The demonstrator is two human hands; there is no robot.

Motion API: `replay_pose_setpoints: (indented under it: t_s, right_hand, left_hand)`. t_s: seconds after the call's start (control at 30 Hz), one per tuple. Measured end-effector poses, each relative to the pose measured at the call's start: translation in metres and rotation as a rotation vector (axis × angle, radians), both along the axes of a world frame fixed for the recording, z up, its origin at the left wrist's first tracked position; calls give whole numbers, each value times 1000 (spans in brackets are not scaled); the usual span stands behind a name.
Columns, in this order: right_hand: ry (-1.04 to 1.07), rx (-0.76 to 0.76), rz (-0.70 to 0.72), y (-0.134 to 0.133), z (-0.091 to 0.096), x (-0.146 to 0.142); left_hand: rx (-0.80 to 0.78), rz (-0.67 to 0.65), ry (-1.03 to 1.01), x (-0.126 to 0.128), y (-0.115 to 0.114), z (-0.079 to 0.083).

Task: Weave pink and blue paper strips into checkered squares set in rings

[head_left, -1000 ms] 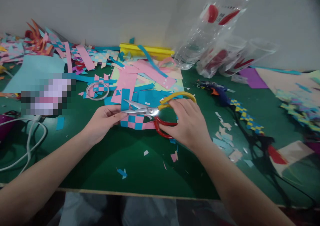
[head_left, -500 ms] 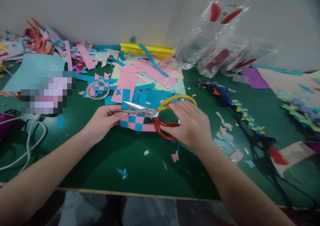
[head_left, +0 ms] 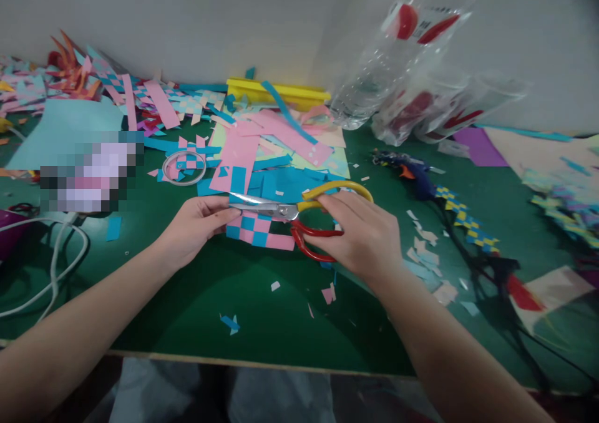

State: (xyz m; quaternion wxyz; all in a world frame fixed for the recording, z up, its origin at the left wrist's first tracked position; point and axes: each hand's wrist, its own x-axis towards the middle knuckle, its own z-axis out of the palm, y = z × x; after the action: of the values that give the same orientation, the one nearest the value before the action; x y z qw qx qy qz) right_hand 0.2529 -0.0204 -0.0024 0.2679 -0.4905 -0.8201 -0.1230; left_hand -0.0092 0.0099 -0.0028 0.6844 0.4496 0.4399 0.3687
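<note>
Between the thumb and fingers of my left hand [head_left: 203,226] is a piece of woven pink and blue paper strips [head_left: 248,229] in a checked pattern. My right hand [head_left: 362,233] is closed through the handles of a pair of scissors [head_left: 284,211], one handle yellow and the other red. The blades point left, close together, across a blue strip end that stands up from the weave. Their tips are near my left fingers. A pink strip end sticks out to the right, below the blades.
Blue and pink paper pieces [head_left: 285,179] lie behind my hands, near a tape roll [head_left: 183,168]. A yellow tray [head_left: 276,93], plastic cups [head_left: 416,98] and a dark branch-like piece with woven strips [head_left: 461,217] stand or lie farther off. A white cable [head_left: 53,267] loops at left.
The scissor blades have come closer together over the blue strip. My right hand has shifted slightly to the right; my left hand has kept its place.
</note>
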Motion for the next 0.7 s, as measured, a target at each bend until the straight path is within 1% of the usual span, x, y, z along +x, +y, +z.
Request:
replay_pose_setpoints:
  t_s: [0.4, 0.47, 0.63, 0.7]
  right_hand:
    - [-7, 75, 18, -1, 0, -1]
    - [36, 63, 13, 0, 0, -2]
    - [239, 5, 4, 2, 4, -5]
    - [310, -29, -41, 3, 5, -4]
  left_hand:
    - [5, 28, -5, 1, 0, 2]
    - [14, 37, -5, 0, 1, 1]
    - [30, 64, 19, -2, 3, -2]
    - [37, 84, 26, -2, 3, -2]
